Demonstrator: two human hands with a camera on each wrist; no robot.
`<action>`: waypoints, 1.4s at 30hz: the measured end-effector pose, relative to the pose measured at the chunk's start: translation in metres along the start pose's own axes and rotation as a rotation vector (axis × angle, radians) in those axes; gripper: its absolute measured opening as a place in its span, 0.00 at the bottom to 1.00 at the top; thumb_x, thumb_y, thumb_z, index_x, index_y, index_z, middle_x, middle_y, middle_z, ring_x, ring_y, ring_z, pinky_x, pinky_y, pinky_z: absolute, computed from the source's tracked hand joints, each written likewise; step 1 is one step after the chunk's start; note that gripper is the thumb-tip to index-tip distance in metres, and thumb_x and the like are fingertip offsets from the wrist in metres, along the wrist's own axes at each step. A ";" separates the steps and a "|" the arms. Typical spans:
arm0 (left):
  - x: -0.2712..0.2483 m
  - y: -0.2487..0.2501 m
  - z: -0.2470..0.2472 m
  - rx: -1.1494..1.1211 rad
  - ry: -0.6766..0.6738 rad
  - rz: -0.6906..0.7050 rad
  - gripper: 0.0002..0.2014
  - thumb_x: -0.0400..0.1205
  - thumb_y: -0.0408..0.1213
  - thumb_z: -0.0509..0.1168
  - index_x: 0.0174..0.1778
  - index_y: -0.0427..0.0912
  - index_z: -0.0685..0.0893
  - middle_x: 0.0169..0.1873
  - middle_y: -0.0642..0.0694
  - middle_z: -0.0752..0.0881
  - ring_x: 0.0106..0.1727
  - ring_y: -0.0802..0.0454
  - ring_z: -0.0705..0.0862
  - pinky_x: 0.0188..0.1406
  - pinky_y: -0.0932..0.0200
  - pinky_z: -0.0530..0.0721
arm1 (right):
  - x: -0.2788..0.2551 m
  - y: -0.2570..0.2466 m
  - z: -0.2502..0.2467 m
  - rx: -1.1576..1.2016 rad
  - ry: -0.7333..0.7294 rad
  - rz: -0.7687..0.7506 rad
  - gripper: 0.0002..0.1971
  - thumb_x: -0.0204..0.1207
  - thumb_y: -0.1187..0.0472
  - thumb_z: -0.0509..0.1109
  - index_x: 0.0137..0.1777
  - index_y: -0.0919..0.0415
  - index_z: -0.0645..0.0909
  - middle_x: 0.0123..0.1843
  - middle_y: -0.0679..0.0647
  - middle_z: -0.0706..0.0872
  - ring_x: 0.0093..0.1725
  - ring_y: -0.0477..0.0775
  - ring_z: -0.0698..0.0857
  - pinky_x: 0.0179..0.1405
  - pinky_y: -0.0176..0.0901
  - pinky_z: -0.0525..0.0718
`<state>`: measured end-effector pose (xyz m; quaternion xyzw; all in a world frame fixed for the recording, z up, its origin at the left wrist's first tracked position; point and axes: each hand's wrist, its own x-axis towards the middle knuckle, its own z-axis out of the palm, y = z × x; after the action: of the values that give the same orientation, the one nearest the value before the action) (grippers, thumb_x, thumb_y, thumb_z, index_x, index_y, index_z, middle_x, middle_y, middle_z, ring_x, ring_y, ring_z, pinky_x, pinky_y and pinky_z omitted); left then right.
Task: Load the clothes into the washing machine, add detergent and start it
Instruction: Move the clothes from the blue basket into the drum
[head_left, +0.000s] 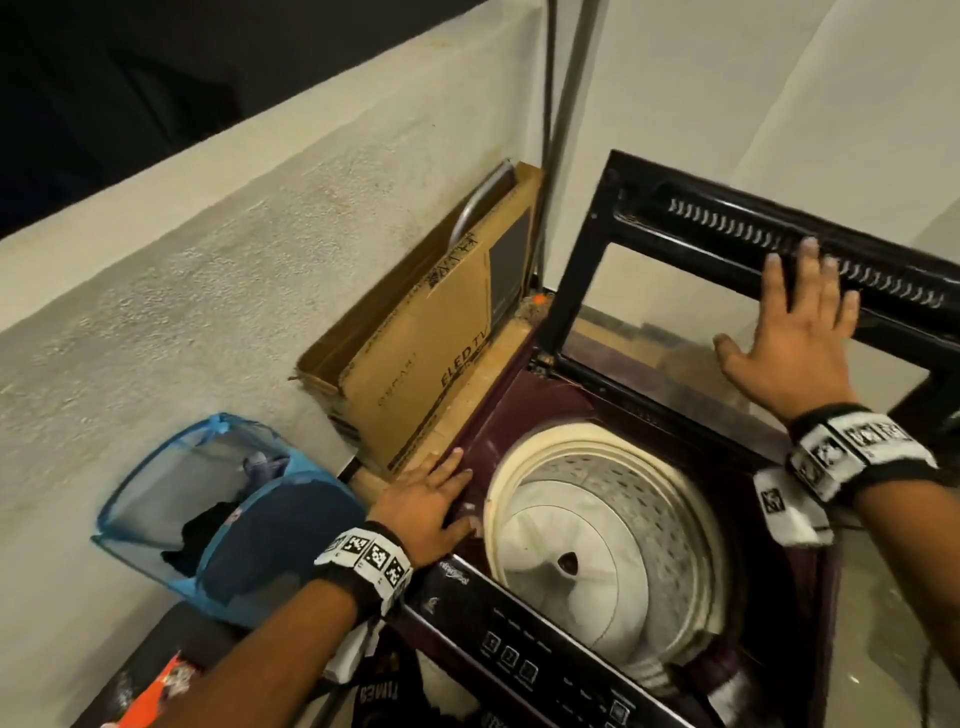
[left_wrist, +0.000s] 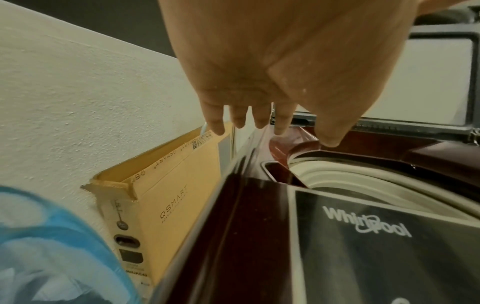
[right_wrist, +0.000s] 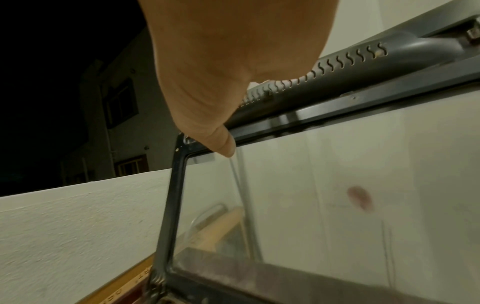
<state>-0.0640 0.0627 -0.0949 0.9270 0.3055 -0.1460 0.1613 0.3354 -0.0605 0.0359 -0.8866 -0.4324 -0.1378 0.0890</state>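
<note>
Right hand (head_left: 789, 332) flat, fingers spread, pressing raised lid (head_left: 649, 208) near its top edge; nothing gripped
Left hand (head_left: 431, 501) flat, fingers straight, resting on left rim of washing machine (head_left: 498, 410); hands well apart
Drum (head_left: 602, 540) looks empty
Clothes (head_left: 208, 525) in blue mesh hamper (head_left: 135, 483), on floor beside machine's left side
Step likely: push lid fully back until it rests, check it stays, then free hands for hamper
</note>
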 end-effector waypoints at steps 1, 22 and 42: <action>-0.004 -0.011 -0.001 -0.041 0.052 -0.035 0.35 0.84 0.65 0.49 0.85 0.55 0.56 0.87 0.53 0.48 0.87 0.49 0.50 0.84 0.46 0.55 | -0.004 -0.010 0.003 0.012 -0.004 -0.013 0.49 0.72 0.45 0.70 0.88 0.61 0.52 0.91 0.65 0.44 0.89 0.73 0.48 0.84 0.77 0.49; -0.194 -0.334 0.058 -0.642 0.363 -1.058 0.25 0.85 0.50 0.62 0.79 0.53 0.71 0.76 0.40 0.75 0.74 0.38 0.76 0.70 0.44 0.74 | -0.020 -0.404 0.089 0.160 -0.423 -0.771 0.23 0.78 0.44 0.59 0.62 0.51 0.89 0.72 0.57 0.85 0.70 0.67 0.83 0.67 0.66 0.81; -0.213 -0.378 0.123 -0.673 0.351 -0.782 0.28 0.85 0.55 0.59 0.81 0.51 0.69 0.85 0.56 0.60 0.84 0.47 0.61 0.81 0.43 0.65 | -0.158 -0.751 0.232 -0.294 -1.236 -1.315 0.45 0.71 0.38 0.79 0.85 0.54 0.67 0.82 0.56 0.76 0.79 0.60 0.76 0.78 0.48 0.74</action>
<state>-0.4812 0.1919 -0.2073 0.6518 0.6798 0.0679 0.3292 -0.3133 0.3446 -0.2053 -0.3801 -0.7990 0.2848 -0.3686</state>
